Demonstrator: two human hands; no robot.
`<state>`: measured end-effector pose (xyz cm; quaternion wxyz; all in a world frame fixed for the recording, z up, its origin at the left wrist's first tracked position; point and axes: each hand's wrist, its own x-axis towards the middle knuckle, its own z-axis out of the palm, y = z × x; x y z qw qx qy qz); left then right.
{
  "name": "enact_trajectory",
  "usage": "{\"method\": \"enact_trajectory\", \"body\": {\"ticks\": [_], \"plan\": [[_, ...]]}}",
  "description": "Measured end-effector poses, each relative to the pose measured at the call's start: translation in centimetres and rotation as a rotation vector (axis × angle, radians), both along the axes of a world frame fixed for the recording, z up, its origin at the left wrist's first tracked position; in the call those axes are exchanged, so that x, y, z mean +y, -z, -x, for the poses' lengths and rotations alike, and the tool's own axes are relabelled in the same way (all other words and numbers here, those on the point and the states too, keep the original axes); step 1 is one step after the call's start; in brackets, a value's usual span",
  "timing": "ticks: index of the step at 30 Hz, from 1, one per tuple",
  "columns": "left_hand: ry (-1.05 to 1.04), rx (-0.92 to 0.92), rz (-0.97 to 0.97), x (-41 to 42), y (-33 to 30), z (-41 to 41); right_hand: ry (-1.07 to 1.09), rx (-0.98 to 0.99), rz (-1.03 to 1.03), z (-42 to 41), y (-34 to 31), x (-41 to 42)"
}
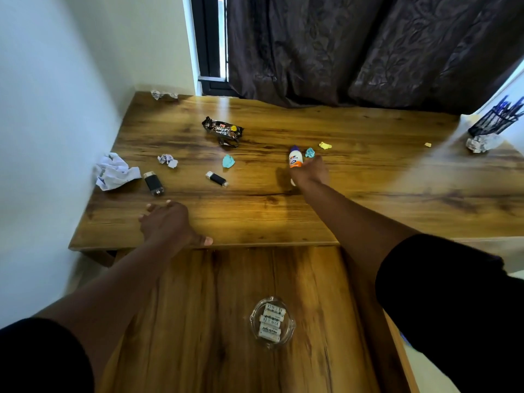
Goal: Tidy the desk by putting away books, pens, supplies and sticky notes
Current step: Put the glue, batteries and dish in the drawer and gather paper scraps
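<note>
My right hand [310,173] reaches out over the middle of the wooden desk [255,217] and grips a white glue bottle [295,158] with an orange band and a blue cap. My left hand [167,222] rests open on the desk's front edge, thumb over the lip. Crumpled sticky notes lie around: a teal one [228,161], another teal one [310,152] just past the bottle, a yellow one [325,145] and a small yellow scrap [428,144]. A black mesh pen holder [494,120] with blue pens stands at the far right.
Crumpled white paper [114,171] and a smaller wad [168,160] lie at the left. A dark biscuit wrapper [223,130], a black lighter [153,183] and a black USB stick [217,178] are nearby. A glass dish of batteries [272,321] sits on the lower surface.
</note>
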<state>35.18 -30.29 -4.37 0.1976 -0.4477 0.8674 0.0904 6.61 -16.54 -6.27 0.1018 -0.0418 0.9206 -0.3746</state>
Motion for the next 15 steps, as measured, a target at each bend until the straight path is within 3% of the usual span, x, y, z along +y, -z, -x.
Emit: {"method": "enact_trajectory", "body": {"ticks": [5, 10, 12, 15], "plan": [[-0.011, -0.002, -0.024, 0.0, -0.3, -0.1, 0.104, -0.25, 0.379, -5.8, 0.2, 2.2], [0.024, 0.01, -0.007, 0.0, -0.5, -0.2, -0.056, -0.304, 0.56, -13.2, -0.5, 6.5], [0.006, -0.013, -0.022, 0.0, -0.6, 0.0, -0.134, -0.34, 0.589, -16.3, -0.2, 8.3], [-0.038, -0.046, -0.033, 0.1, -0.7, 0.4, -0.249, -0.275, 0.465, -20.6, 1.2, 10.7]]}}
